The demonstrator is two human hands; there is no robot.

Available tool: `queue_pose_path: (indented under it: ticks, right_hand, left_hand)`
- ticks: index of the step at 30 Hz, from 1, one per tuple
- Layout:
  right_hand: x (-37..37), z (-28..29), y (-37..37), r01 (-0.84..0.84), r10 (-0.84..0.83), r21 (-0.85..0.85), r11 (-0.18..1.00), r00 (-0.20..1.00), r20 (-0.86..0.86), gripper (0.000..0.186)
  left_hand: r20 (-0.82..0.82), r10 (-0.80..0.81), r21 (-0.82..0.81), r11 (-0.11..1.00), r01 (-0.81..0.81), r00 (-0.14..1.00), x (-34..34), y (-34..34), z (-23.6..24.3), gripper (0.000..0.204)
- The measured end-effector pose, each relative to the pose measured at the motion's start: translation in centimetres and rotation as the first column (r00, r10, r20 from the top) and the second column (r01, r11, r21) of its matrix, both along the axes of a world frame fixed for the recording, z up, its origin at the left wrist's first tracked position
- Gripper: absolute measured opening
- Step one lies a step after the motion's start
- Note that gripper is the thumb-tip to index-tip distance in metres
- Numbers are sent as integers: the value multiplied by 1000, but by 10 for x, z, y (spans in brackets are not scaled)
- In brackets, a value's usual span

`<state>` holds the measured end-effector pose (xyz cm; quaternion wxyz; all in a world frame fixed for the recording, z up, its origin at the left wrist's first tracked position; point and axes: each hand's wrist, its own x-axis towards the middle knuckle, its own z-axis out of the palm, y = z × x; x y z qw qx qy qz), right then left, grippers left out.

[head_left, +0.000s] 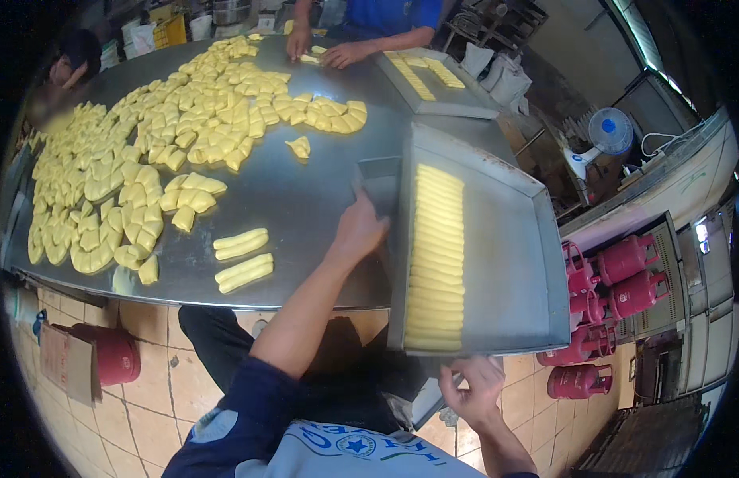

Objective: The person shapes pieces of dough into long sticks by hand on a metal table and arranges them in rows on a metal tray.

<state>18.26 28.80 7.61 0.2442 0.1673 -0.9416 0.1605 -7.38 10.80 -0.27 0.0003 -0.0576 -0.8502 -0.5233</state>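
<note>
A metal tray (509, 263) sits tilted over the table's right side, with a column of yellow dough sticks (435, 275) along its left wall. Another grey metal tray (379, 170) shows partly from beneath it. My left hand (361, 227) grips the lower tray at its left side, index finger stretched along the edge. By the near end, my right hand (477, 386) is closed on a metal edge (428, 401), seemingly the same lower tray; most of it is hidden. Two rolled dough pieces (244, 259) lie on the table left of my left forearm.
Many cut dough pieces (202, 119) cover the left of the metal table (306, 215). Across it, a co-worker's hands (342, 54) handle dough beside another tray (441, 88). Another person is at far left. Pink gas cylinders (628, 263) and a fan (610, 131) stand right.
</note>
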Motion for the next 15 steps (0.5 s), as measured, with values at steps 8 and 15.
queue_pose_path:
  ticks: [8,15]
  right_hand:
    - [-11,48,-6,-113,124,-80,990,980,153,13]
    - [-96,117,-62,-269,264,7,963,949,173,25]
  left_hand:
    - [166,22,-19,1000,-19,986,35,-43,31,51]
    - [-549,337,-300,774,-557,765,84,-153,28,45]
